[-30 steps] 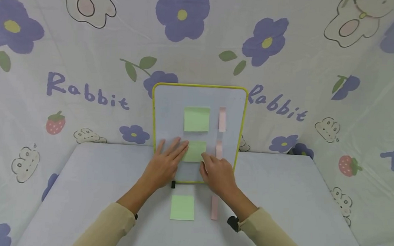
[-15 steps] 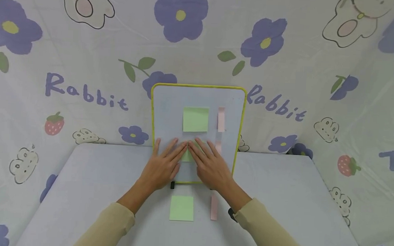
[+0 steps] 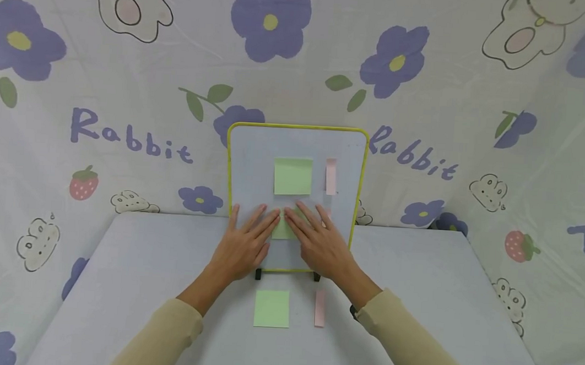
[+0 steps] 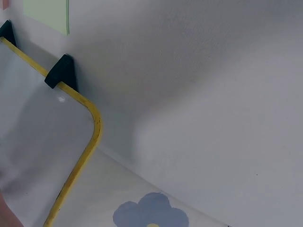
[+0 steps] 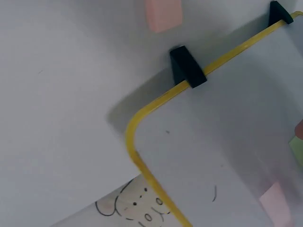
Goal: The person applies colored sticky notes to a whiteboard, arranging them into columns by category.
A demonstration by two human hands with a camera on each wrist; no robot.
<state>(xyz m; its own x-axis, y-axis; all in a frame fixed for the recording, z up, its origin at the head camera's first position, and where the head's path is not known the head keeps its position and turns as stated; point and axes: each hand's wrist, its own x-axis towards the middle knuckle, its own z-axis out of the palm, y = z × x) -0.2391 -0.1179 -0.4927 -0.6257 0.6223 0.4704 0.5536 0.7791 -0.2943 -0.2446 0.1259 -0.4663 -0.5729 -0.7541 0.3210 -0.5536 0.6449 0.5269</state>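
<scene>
One yellow-framed whiteboard point(image 3: 254, 147), three green sticky notes point(image 3: 293, 177), two on the board and one on the table, three pink strips point(image 3: 330, 176), two black board feet point(image 3: 258, 274), two hands point(image 3: 241, 246), one table point(image 3: 416, 288)

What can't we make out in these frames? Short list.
- Lower green note: head view, mostly covered by the left hand and right hand.
- Lower pink strip on the whiteboard: nearly hidden behind right fingers.
- Both hands: out of frame in the wrist views.
- Any writing on the notes: too small to tell.
</scene>
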